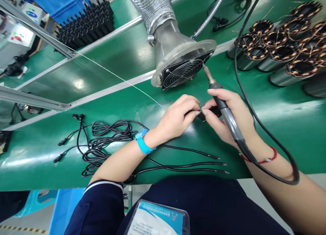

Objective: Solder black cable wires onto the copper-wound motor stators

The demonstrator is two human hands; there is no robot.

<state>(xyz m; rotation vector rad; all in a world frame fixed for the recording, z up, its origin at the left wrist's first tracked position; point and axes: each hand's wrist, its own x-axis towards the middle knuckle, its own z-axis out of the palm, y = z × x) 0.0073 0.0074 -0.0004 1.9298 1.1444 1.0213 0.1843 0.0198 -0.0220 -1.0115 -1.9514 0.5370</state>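
Observation:
My right hand (231, 116) is wrapped round a soldering iron (228, 118), its tip pointing up and away near the fan grille. The thumb and forefinger of the same hand pinch a thin wire end (201, 110). Meeting them from the other side, my left hand (179, 114) has its fingertips closed on the same thin wire. A small dark part (216, 111) lies behind the right fingers, mostly hidden. A thin pale strand (122, 79) runs down from the upper left and passes behind my left hand. Black cables (109, 136) with plugs lie coiled beside my left forearm.
A fume extractor hood (175, 48) with a fan grille hangs just beyond my hands. Metal stator cores (285, 55) with copper windings stand at the right. Black parts (88, 24) stand upright at the back left near a blue crate (61, 4). The iron's cord loops past my right forearm.

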